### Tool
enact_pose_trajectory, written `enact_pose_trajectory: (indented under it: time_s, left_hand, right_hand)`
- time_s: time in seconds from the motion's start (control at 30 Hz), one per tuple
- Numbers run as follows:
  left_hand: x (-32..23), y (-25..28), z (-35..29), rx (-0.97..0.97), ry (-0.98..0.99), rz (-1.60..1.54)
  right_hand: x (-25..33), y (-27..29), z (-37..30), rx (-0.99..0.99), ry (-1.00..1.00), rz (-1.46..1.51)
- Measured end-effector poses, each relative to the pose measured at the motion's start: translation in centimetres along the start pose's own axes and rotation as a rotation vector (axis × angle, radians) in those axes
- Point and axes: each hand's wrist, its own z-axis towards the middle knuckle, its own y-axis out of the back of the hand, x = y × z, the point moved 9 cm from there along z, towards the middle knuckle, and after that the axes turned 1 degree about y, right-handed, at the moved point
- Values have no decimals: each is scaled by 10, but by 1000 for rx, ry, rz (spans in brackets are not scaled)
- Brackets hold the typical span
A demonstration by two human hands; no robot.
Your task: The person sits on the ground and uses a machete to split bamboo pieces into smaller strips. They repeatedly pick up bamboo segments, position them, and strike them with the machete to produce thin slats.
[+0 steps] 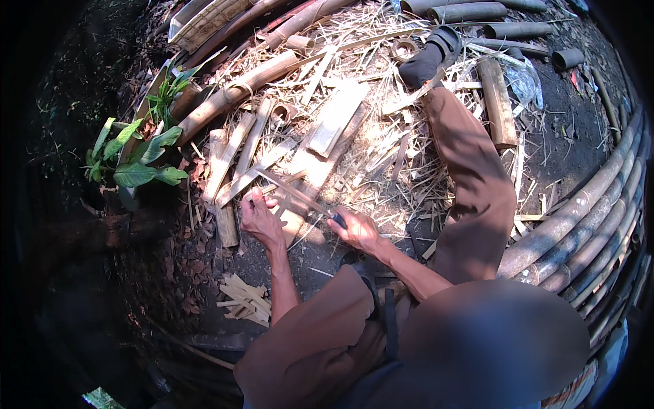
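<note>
The right hand (357,230) is closed around the dark, short handle of a long, narrow-bladed knife (303,197), fingers wrapped with little gap left in the grip. The blade runs from that fist toward ten o'clock, passing over the bright work area just beyond the other hand. The left hand (262,219) is at nine o'clock from the right, palm partly turned up, with its fingers bent inward in a narrow curl; whether it pinches anything cannot be told. A thin, pale bamboo strip (294,177) shows near its fingertips, at one o'clock from that hand, and it is unclear whether they touch.

Around the pair of hands, a flat, pale, split bamboo slab (338,117) lies near twelve o'clock, on a longer brown plank (351,140). At ten o'clock several straight, tan split bamboo lengths (230,157) lie across one another, and past them at eleven a thick, round, brown bamboo pole (235,92) lies at a slant. A small heap of short, flat, yellowish slats (246,298) sits at seven o'clock. The person's outstretched brown-trousered leg (470,163) is at two o'clock, and grey-brown bamboo poles (579,228) curve past at three.
</note>
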Motion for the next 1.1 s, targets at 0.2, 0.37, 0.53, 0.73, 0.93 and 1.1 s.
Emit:
enact_pose_trajectory:
  time_s: [0.2,0.37,0.53,0.73,0.93,1.1]
  left_hand:
    - [40,-3,13,-131,-63,-242]
    - [101,-49,42,-179,181,-783]
    - [118,-109,34,210,507,-700]
    - [70,-74,-22,652,535,-623]
    - [44,-22,-73,651,442,-290]
    - [18,7,-101,707,483,-300]
  right_hand:
    - [-27,9,10,-44,-193,60]
    - [33,40,-1,-125,-79,222]
    - [48,88,17,-267,6,14]
    - [51,93,30,-80,167,-313]
    - [100,49,32,151,530,-537]
    - [86,53,66,183,593,-559]
